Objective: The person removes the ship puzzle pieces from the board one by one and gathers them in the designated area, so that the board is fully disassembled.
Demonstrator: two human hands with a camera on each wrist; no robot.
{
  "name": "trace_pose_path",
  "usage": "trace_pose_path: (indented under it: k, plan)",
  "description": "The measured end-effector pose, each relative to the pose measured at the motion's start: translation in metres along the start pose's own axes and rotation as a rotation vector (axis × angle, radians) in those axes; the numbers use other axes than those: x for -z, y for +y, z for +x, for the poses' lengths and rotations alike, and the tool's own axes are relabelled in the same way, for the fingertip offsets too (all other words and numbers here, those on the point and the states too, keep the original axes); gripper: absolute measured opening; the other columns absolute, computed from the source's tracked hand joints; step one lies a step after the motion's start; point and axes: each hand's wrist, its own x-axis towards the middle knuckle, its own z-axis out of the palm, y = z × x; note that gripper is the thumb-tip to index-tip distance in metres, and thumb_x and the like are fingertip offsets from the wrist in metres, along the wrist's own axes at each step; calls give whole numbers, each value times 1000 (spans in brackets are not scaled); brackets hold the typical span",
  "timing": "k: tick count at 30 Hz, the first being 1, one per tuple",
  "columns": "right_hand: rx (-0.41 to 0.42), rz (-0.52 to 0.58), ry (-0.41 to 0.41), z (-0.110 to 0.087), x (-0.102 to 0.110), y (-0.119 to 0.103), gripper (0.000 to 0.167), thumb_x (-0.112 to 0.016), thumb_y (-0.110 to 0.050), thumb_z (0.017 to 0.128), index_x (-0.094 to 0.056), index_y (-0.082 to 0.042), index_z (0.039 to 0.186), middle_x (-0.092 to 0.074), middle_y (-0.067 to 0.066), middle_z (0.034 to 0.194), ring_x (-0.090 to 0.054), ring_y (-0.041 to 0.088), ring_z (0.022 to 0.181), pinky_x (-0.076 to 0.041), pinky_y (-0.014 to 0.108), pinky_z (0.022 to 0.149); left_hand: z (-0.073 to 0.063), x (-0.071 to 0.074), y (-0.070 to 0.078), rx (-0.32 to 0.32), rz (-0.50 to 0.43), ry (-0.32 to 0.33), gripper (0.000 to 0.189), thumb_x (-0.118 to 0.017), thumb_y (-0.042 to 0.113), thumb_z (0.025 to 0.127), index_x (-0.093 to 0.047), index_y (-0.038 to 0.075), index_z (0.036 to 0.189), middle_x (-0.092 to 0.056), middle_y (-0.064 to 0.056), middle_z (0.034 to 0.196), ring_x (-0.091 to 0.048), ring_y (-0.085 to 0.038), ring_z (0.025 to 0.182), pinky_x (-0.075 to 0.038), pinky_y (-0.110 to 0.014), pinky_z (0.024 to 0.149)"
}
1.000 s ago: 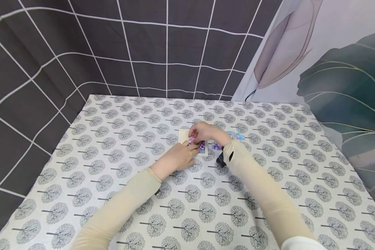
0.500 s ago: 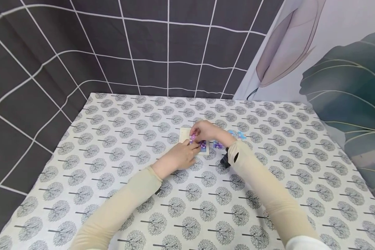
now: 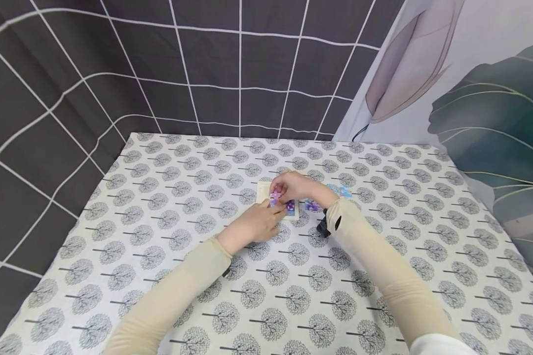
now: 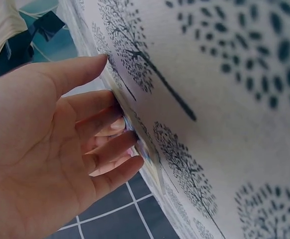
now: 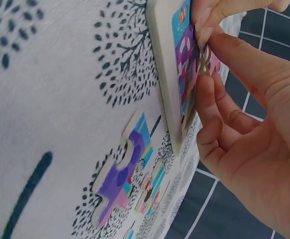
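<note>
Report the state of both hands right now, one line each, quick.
Left hand: open, fingers relaxed at the jigsaw board.
Right hand: closed, pinching a pink-and-purple jigsaw piece over the board.

Tree-print tblcloth (image 3: 302, 296), dk grid curtain (image 3: 213, 59)

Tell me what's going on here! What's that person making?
It looks like a jigsaw puzzle. The right-hand grip pinches a pink-and-purple jigsaw piece at the cream puzzle tray, while the left-hand grip reaches over the tray's near left part. A blue-and-purple piece is in the tray, but some of the tray is bare, so it isn't finished. More loose jigsaw pieces lie to the right on the tree-print tablecloth.
</note>
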Motion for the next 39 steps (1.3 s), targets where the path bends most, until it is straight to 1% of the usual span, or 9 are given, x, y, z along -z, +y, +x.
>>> trace_pose_path:
  k: [3,7,12,17,20,24,28,32,39]
  plan:
    - [-6,8,-3,1,1,-1,27,-75,-4,73,-67,-8,99,-64,6,88,-60,17,81,-53,26,77,-1,1,-1,1,3,-12,56,-46,36,97,-31,12,146,-25,1,153,-31,-24,134,-37,-38,107]
    - [-23,12,-4,2,2,-2,27,-74,-3,73,-67,-8,98,-64,6,87,-60,17,78,-53,25,73,-3,2,-2,10,-9,-28,57,-45,37,97,-29,13,147,-22,2,154,-26,-26,137,-34,-41,109]
    - [-32,10,-3,3,2,-3,27,-75,-5,72,-67,-9,98,-65,6,87,-61,17,78,-54,25,72,-4,2,-2,25,-5,-39,58,-45,38,97,-29,14,147,-22,4,154,-28,-27,136,-36,-43,107]
    - [-8,4,5,4,1,-1,28,-76,-7,72,-67,-9,99,-65,6,88,-62,16,79,-54,25,73,-4,2,-3,32,1,-49,59,-45,39,97,-28,15,147,-21,5,154,-29,-26,135,-37,-43,106]
    - [-1,12,4,4,2,1,29,-76,-7,72,-68,-8,100,-65,6,87,-62,16,77,-54,25,72,-3,2,-3,34,2,-54,59,-44,39,97,-26,15,148,-20,5,155,-26,-28,137,-36,-44,107]
    - [-13,20,-35,3,5,2,31,-75,-6,73,-68,-5,103,-65,6,87,-61,14,74,-54,23,69,-1,1,-1,36,-2,-56,59,-43,39,97,-25,15,148,-19,5,155,-23,-29,139,-35,-45,108]
    - [-15,20,-75,4,8,1,34,-74,-5,73,-67,-3,106,-66,6,88,-61,13,74,-54,22,69,0,0,-1,36,-1,-48,59,-44,39,97,-26,16,148,-20,5,155,-28,-26,135,-38,-42,105]
    - [2,7,-102,4,9,-1,35,-74,-5,73,-67,-2,108,-66,7,90,-61,13,76,-54,22,71,0,-2,0,31,20,-50,57,-43,37,98,-25,16,148,-19,6,155,-32,-24,131,-42,-38,101]
    - [38,-60,-142,5,12,-4,37,-74,-4,72,-66,-1,109,-68,7,89,-62,13,74,-54,22,70,1,-4,1,39,30,-75,54,-41,32,99,-23,19,149,-17,9,155,-26,-25,136,-40,-40,104]
